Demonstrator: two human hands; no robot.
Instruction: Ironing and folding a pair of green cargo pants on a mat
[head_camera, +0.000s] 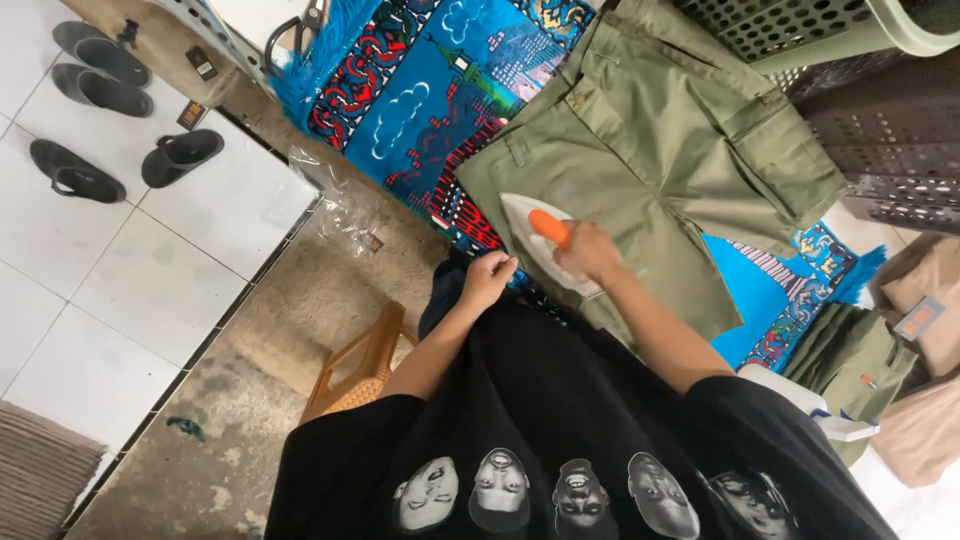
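**Iron Held on Olive Shorts over a Patterned Cloth**

Four dark sandals are seen on the white tiled floor at the upper left corner. Two small dark rectangular tags with orange marks are lying just right of the sandals, near the floor's edge. A crumpled clear plastic wrapper is laid along the tan mat, and a small dark label rests at its right end. An orange plastic stool is seen below the wrapper.

The left hand is loosely curled at the near edge of the patterned blue and red cloth; whether anything is pinched in it cannot be told. The right hand is wrapped around the orange handle of the white iron. The iron is set flat on the lower left leg of the olive shorts, its tip pointed toward the upper left. The shorts are spread flat across the cloth, with the waistband toward the top edge.

Perforated baskets are stacked at the upper right corner. A folded pile of olive garments, bearing a small orange label, is placed at the right edge. Tan garments lie beside it, carrying a grey rectangular tag with an orange strip.
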